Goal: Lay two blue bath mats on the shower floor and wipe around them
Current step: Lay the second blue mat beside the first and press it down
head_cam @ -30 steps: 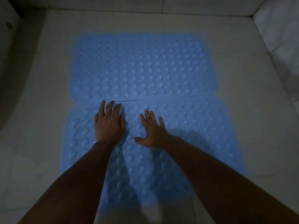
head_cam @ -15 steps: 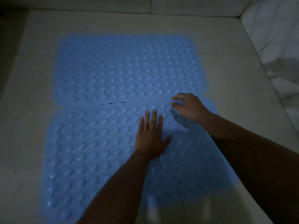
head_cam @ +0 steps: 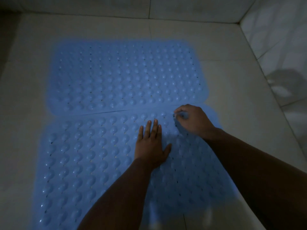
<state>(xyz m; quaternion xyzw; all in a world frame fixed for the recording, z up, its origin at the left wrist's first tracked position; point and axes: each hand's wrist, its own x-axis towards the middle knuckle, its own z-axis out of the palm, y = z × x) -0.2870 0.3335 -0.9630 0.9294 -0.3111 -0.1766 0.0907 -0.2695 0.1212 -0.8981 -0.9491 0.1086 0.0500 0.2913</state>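
Observation:
Two blue bath mats with raised bubbles lie side by side on the pale tiled shower floor [head_cam: 240, 90]. The far mat [head_cam: 126, 77] sits flat; the near mat [head_cam: 83, 155] meets it along a thin seam. My left hand [head_cam: 152, 145] rests palm down on the near mat, fingers straight and close together. My right hand [head_cam: 192, 121] is curled at the near mat's far right edge beside the seam, fingertips pinched on the mat's rim.
A tiled wall [head_cam: 279, 39] rises on the right and another [head_cam: 116, 5] along the back. Bare floor tiles [head_cam: 21, 97] border the mats on the left, back and right. The light is dim.
My left hand has slid right across the near mat. My right hand has moved from flat on the mat up to its far right edge and curled there.

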